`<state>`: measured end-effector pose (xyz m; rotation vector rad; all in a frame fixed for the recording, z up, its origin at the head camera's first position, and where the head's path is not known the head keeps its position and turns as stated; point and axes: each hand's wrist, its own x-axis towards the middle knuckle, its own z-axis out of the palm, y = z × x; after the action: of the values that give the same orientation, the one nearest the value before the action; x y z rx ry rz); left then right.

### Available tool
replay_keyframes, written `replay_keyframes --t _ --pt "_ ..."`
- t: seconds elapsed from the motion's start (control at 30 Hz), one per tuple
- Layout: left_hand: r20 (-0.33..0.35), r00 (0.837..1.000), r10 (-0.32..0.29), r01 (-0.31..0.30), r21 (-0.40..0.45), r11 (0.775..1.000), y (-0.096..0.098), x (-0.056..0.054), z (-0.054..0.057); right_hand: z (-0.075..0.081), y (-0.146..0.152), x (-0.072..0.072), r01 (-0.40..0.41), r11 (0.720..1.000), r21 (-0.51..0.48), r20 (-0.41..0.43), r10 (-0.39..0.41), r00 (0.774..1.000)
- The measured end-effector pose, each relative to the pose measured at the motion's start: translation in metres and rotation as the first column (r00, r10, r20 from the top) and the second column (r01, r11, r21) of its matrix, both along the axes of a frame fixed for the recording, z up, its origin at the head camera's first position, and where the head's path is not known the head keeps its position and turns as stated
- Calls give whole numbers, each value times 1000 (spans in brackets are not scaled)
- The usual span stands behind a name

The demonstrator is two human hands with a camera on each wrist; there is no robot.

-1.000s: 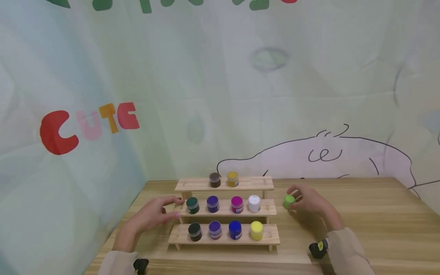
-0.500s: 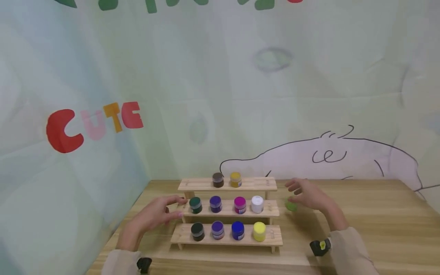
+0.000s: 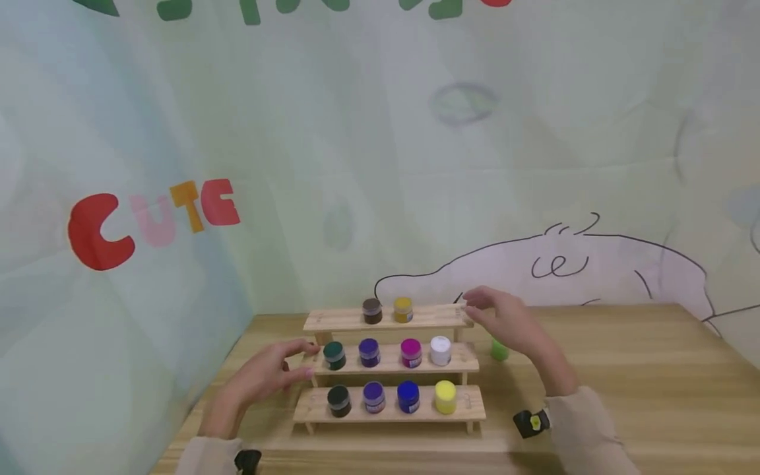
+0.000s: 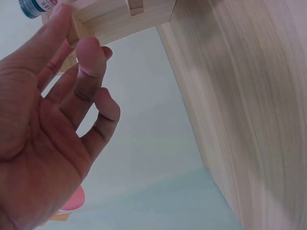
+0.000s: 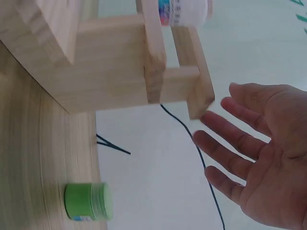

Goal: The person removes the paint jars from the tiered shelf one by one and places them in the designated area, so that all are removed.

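A three-tier wooden rack holds several small paint jars. My left hand pinches the left end of the middle tier between thumb and forefinger, beside a dark green paint jar; its other fingers curl loosely in the left wrist view. My right hand is at the right end of the top tier, fingers extended and holding nothing. In the right wrist view the fingertips lie close to that shelf end; whether they touch it I cannot tell. A light green paint jar stands on the table right of the rack, partly behind my right hand in the head view.
On the top tier stand a brown jar and an ochre jar. A white jar is rightmost on the middle tier, a yellow jar on the bottom one. Printed cloth hangs behind the wooden table.
My right hand has let go of the light green jar, lifted, and moved left to the top tier's right end. The jar stays on the table. My left hand keeps its place.
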<state>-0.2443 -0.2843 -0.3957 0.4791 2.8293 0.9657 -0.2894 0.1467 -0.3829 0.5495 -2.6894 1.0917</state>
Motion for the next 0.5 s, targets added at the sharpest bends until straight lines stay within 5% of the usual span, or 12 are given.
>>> replay_keyframes --t 0.27,0.5 --pt "9 1000 2 -3 17 1000 -3 1 2 2 -38 2 12 997 -75 -40 -15 999" --pt "5 1000 -30 30 37 999 0 0 0 3 -63 1 -51 991 -125 -41 46 998"
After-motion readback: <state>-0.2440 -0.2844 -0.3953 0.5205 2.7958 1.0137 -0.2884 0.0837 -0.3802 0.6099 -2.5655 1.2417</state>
